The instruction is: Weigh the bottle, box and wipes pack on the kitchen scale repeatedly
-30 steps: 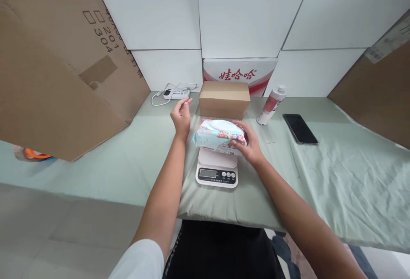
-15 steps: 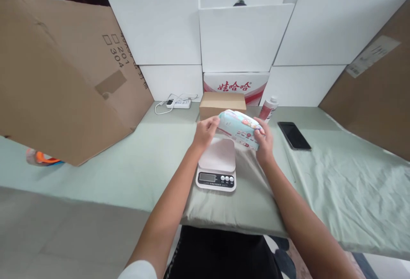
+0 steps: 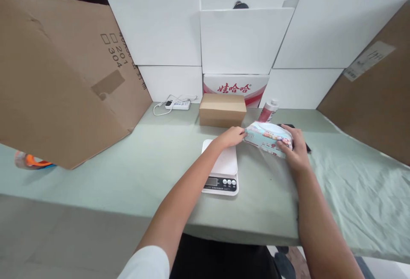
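Observation:
A pale blue soft pack (image 3: 264,139) with printed pictures, looking like a tissue or wipes packet, is held between both hands to the right of the scale. My left hand (image 3: 232,137) pinches its left end, reaching across above the white kitchen scale (image 3: 226,165). Around the pack's right end my right hand (image 3: 295,147) is closed, thumb on the front face. The scale's plate carries nothing, and my left forearm hides part of its left side and display. Behind the pack, a dark phone (image 3: 308,148) is mostly covered.
A closed brown cardboard box (image 3: 222,112) stands behind the scale, with a red-labelled bottle (image 3: 268,110) to its right. A white device with a cable (image 3: 177,104) lies at the back left. Large cardboard (image 3: 64,78) and white panels (image 3: 153,31) wall in the table; a tape roll (image 3: 33,160) sits far left.
Both hands have carried the pack to the right and slightly down, from above the scale's back edge to beside it. The brown box is now uncovered, while the phone has become mostly hidden.

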`<state>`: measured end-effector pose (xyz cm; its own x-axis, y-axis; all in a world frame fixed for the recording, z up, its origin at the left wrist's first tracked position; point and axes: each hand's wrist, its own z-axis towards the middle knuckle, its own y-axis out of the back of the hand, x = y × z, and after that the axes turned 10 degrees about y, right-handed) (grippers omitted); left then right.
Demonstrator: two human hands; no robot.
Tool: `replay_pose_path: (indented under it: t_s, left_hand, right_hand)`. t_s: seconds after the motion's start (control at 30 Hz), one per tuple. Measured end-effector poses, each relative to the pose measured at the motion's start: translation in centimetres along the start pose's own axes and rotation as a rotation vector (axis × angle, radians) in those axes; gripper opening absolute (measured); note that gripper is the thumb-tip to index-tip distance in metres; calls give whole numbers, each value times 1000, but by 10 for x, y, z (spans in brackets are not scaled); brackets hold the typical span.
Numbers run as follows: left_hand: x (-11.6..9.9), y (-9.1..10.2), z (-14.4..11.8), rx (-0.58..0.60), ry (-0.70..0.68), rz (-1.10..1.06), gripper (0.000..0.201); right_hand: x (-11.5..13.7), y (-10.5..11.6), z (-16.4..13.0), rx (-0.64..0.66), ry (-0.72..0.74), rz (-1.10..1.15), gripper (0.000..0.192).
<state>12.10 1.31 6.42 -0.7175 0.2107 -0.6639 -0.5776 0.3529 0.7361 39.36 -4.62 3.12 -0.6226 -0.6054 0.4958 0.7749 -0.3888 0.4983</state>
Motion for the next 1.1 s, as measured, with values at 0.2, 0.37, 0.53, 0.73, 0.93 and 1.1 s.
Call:
replay_pose_path:
  t_s: [0.2, 0.37, 0.53, 0.73, 0.93, 1.1]
  left_hand:
    - [5, -1, -10, -7, -15, -26, 25]
    - [32, 31, -36, -153, -1, -306, 28]
    - [101, 56, -57, -528, 48, -593, 22]
    - [158, 52, -52, -748, 220, -803, 30]
    - [158, 47, -41, -737, 185, -824, 34]
    - [155, 47, -37, -648, 152, -845, 47]
  right_hand:
    - [-19, 7, -1, 208, -103, 50, 72]
    - [-15, 9, 1, 277, -146, 53, 70]
    - [0, 6, 7, 237, -115, -62, 59]
    - [18, -1, 12, 194, -63, -74, 56]
    - [24, -5, 13, 158, -39, -66, 50]
    - [31, -16, 16, 104, 27, -95, 41]
